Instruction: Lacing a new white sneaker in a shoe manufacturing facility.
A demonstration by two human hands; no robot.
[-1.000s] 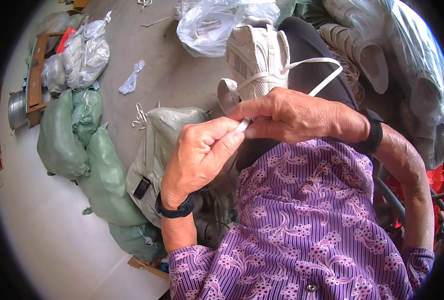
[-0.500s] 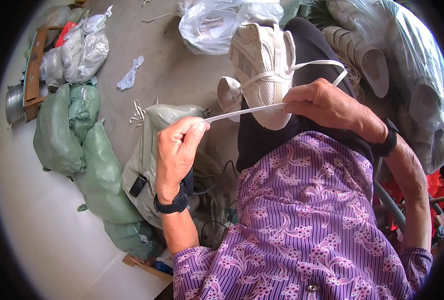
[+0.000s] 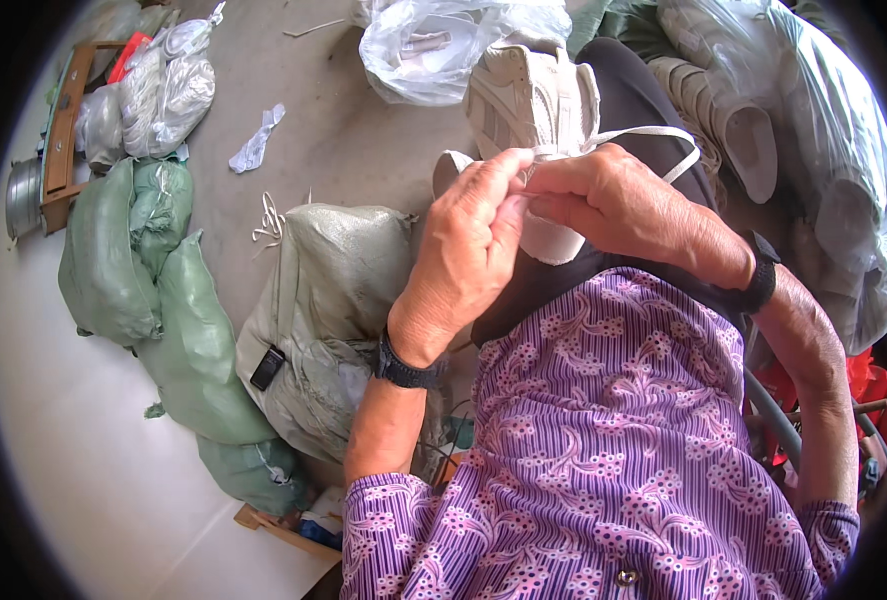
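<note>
A cream mesh sneaker [image 3: 534, 95] rests on my dark-trousered leg, its toe pointing toward me. Over the toe area my left hand [image 3: 469, 235] and my right hand [image 3: 614, 205] meet, both with fingers pinched on a white shoelace [image 3: 664, 131]. One stretch of the lace loops out to the right of the shoe. The short part between my fingertips is mostly hidden. Behind my left hand, a second pale shoe piece [image 3: 450, 170] shows only in part.
Clear plastic bags [image 3: 424, 60] lie at the top. More shoe parts [image 3: 749, 140] and a large plastic bag [image 3: 834, 120] fill the right. Green sacks [image 3: 194, 340] and a pale sack [image 3: 334, 260] stand to the left, near a wooden drawer unit [image 3: 67, 130].
My left hand has moved right and up to meet my right hand over the shoe. The lace stretched between them is no longer drawn out. My right hand has shifted slightly left.
</note>
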